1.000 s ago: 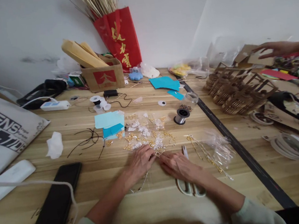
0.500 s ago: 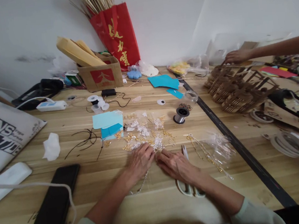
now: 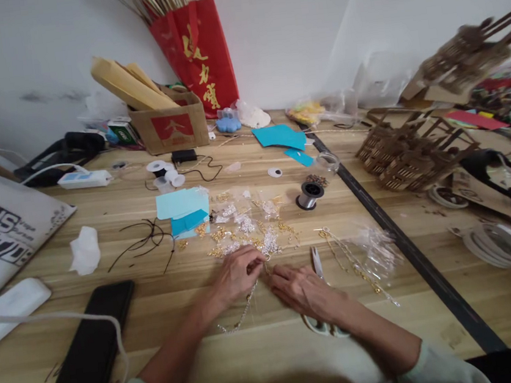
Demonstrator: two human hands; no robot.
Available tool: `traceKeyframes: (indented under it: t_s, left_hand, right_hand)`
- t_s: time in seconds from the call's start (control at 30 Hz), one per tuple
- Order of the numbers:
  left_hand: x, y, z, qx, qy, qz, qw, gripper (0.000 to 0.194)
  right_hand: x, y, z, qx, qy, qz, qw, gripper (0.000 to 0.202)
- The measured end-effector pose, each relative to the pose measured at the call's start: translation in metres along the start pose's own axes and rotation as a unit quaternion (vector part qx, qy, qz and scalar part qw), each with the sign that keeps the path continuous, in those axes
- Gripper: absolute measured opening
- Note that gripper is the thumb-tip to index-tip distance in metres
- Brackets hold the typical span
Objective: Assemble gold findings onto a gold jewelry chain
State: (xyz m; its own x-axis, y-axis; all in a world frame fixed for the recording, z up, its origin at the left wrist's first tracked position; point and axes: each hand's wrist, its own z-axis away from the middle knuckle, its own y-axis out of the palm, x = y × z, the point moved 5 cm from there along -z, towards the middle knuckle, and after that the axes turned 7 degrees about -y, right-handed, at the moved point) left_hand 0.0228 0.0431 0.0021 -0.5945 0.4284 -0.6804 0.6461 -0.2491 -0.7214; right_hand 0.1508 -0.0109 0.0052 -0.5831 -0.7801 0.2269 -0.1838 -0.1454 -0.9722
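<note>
My left hand (image 3: pixel 240 271) is closed in a pinch, and a silvery beaded strand (image 3: pixel 243 317) trails from beneath its fingers down onto the wooden table. Beside it, my right hand (image 3: pixel 299 286) has its fingers curled together, their tips close to the left fingertips; whatever they grip is too small to make out. A small pale loop (image 3: pixel 267 257) shows between the hands. Scissors (image 3: pixel 318 264) with white handles lie partly under my right wrist. Just beyond my fingers spread gold beads (image 3: pixel 219 235) and clear, silvery beads (image 3: pixel 270 239), some on small plastic bags.
A wire spool (image 3: pixel 310 195) and gold chains (image 3: pixel 336 250) lie to the right, with crumpled plastic bags (image 3: pixel 377 251). Blue cards (image 3: pixel 183 204) and black cord (image 3: pixel 150 235) sit to the left, near a phone (image 3: pixel 91 345). Brown basket-like pieces (image 3: pixel 410 152) stand at far right.
My left hand has shifted slightly left and its fingers have lifted a little. At right, another person's arm has left view, and one brown basket-like piece is now raised off the table.
</note>
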Motion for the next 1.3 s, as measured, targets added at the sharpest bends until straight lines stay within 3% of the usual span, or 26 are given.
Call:
traceKeyframes:
  t_s: [0.17,0.37,0.53,0.83,1.3]
  left_hand:
    - [-0.004,0.0,0.001,0.021,0.031,0.0,0.999,0.01]
    - [-0.01,0.005,0.007,0.073,0.087,-0.096,0.989,0.013]
    - [-0.01,0.006,0.01,0.052,0.117,-0.159,0.979,0.014]
    - [-0.008,0.012,0.009,0.023,0.137,-0.202,0.969,0.018]
    - [-0.009,0.013,0.007,0.028,0.12,-0.189,0.974,0.02]
  right_hand:
    - [-0.001,-0.002,0.0,-0.003,-0.009,-0.019,1.0,0.015]
    - [-0.002,-0.008,0.002,-0.012,-0.04,-0.067,0.997,0.018]
    - [-0.001,-0.012,0.002,-0.01,-0.026,-0.076,0.997,0.012]
    - [0.006,-0.005,0.001,0.004,-0.045,0.016,0.999,0.017]
    - [0.001,-0.018,0.006,0.017,-0.04,-0.094,0.995,0.011]
